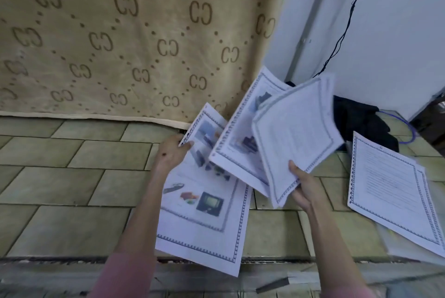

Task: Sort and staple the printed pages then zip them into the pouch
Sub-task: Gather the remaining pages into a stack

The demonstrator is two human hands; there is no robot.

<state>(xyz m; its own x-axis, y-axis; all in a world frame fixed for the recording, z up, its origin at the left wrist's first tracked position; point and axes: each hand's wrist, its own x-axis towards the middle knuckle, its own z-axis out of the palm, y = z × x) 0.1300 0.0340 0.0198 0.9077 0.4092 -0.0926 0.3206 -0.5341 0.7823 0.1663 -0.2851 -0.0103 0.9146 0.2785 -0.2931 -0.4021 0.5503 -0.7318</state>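
Note:
My left hand (172, 150) pinches the top left edge of a printed page with colour pictures (204, 206), held low over the tiled floor. A second picture page (240, 134) overlaps it to the right. My right hand (301, 185) grips the bottom corner of a thin bundle of text pages (296, 134), tilted and blurred, in front of the picture pages. Further right, a small stack of text pages with bordered edges (395, 191) lies flat, partly on a pale transparent pouch (399, 242). A dark strip of staples (273, 284) lies at the bottom.
A beige patterned cloth (120, 40) hangs across the back, above the greenish tiled floor (72, 177). A white wall (397, 32) with a black cable (349, 20) stands at the right. Dark fabric (361, 124) and a blue cord (409, 129) lie near it.

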